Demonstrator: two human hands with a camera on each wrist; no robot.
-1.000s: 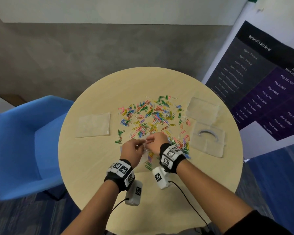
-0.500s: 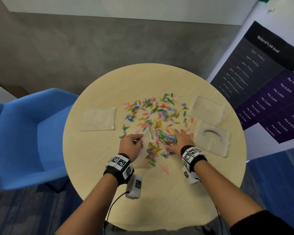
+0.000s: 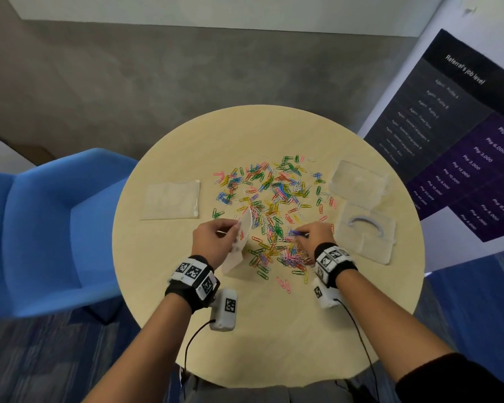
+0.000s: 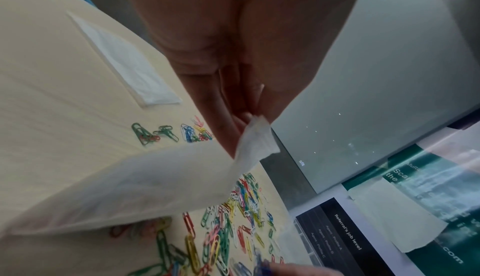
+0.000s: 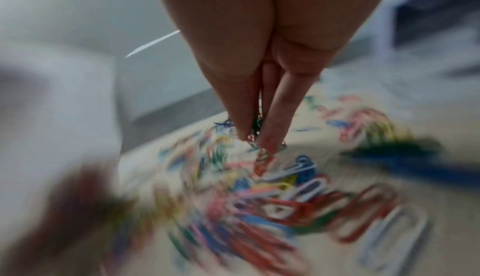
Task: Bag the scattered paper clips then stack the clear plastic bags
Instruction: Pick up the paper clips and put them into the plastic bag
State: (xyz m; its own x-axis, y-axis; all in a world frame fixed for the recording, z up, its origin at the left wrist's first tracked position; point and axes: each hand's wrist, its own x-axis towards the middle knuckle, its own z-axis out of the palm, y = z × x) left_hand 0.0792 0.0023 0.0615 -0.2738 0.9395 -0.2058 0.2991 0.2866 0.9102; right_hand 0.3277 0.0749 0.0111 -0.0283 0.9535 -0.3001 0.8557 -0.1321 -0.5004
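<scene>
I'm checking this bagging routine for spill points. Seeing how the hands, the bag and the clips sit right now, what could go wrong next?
1. The left hand pinches only a corner of the clear bag; its mouth may sag shut, so clips could miss.
2. The right hand pinches a small bunch of paper clips; some may drop on the way.
3. A few clips lie toward the near table edge and could get swept off.

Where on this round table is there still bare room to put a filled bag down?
Bare wood lies along the near edge of the table, and at the far edge beyond the paper clips. The middle is crowded with clips; flat bags lie at the left, a plastic box and lid at the right.
</scene>
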